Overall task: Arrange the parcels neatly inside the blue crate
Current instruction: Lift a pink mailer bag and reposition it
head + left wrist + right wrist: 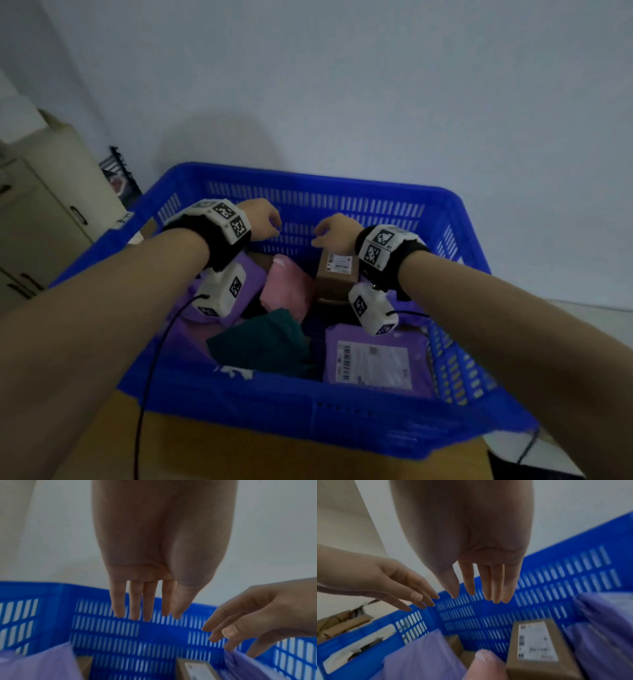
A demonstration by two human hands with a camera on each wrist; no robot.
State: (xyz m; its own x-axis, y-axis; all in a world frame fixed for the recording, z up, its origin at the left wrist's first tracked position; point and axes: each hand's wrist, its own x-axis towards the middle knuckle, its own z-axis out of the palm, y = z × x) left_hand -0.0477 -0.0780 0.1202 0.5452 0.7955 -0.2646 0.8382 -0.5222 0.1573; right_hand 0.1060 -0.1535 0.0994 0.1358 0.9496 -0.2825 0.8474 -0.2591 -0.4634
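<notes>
The wrist cameras cover part of the purple parcel [239, 274] at the blue crate's [342, 421] left side. The brown box's [337, 274] label print is too blurred to read. The crate's near left corner sits behind the forearm.

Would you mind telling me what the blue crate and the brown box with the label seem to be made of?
Blue crate: apparently moulded plastic, smooth, its walls slotted. Brown box: probably matte cardboard, with crisp folded edges and a white printed label on it.
</notes>
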